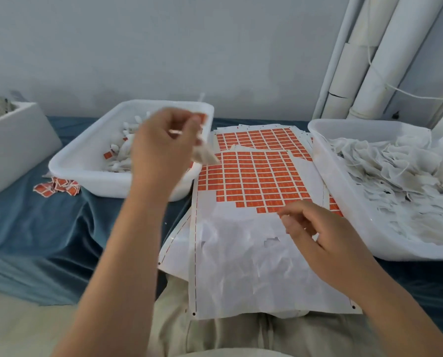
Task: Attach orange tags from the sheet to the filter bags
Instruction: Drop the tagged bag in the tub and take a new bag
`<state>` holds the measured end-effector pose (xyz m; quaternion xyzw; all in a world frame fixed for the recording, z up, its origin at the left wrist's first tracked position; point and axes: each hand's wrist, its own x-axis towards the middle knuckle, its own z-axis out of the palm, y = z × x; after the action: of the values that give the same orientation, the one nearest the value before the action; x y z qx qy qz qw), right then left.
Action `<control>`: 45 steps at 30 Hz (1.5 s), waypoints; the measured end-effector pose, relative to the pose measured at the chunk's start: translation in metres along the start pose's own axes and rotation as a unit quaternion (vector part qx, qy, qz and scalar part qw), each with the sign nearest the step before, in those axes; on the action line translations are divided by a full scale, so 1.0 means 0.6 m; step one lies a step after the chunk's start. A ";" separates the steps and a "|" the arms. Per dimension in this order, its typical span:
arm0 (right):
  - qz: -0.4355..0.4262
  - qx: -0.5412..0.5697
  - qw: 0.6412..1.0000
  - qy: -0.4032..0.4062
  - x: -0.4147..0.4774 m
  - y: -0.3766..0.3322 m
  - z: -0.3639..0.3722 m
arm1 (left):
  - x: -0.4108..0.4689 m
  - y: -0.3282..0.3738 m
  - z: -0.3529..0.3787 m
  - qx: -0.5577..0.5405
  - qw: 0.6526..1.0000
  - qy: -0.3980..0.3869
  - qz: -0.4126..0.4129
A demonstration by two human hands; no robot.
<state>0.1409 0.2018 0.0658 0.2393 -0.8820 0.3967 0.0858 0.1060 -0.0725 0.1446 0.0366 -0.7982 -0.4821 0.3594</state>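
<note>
Above the left tray: the left hand (163, 145) is hanging over the white plastic tray of finished bags (68, 166). Its thumb and fingers are pinching one pale paper filter bag (205, 155), which is dangling below them, and a small orange tag (200, 117) is showing at the fingertips.
Over the sheet: the right hand (318, 233) is hovering low above the white backing sheet (241, 266), with fingers loosely curled and thumb and forefinger close together. Whether they are pinching anything, I cannot tell.
Next tag: the nearest orange tags on the sheet (266, 204) are lying just beyond the right fingertips, at the ragged near edge of the orange block. Their rows are running left to right across the sheet.
Nearer hand: the right one is sitting much closer to the sheet, and also to the white tray of untagged bags (369, 228) beside it.
Step, as I am judging it: the held bag is looking ready for dropping into the left tray, and the next peel is falling to the right hand.
</note>
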 end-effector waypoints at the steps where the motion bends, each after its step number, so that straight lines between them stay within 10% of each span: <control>1: -0.005 -0.006 1.000 -0.001 0.001 0.001 -0.002 | 0.024 -0.007 -0.014 0.038 0.999 0.028 0.015; 5: -0.024 -0.032 0.999 -0.007 0.003 0.007 -0.006 | 0.088 -0.052 -0.041 0.149 0.987 0.059 0.022; 12: -0.027 -0.086 0.996 -0.016 0.006 0.020 -0.032 | 0.089 -0.156 -0.015 0.461 0.834 -0.279 -0.117; 19: 0.120 -0.098 0.973 0.172 0.030 0.060 -0.137 | 0.060 -0.120 -0.027 0.353 0.932 -0.046 -0.067; 23: 0.231 -0.259 0.937 -0.031 0.078 0.131 -0.207 | -0.010 -0.055 0.002 0.127 0.990 0.051 -0.019; 32: 0.219 -0.396 0.873 -0.183 0.185 0.196 -0.208 | -0.151 -0.021 0.098 -0.087 0.978 -0.153 -0.115; 45: 0.102 -0.003 0.977 0.190 0.090 0.050 -0.211 | -0.199 -0.012 0.139 -0.118 0.951 -0.262 -0.117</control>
<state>0.0744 0.2936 0.1497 0.0686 -0.8704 0.4392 0.2114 0.1416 0.0340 0.0514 -0.0408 -0.7917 -0.6043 0.0806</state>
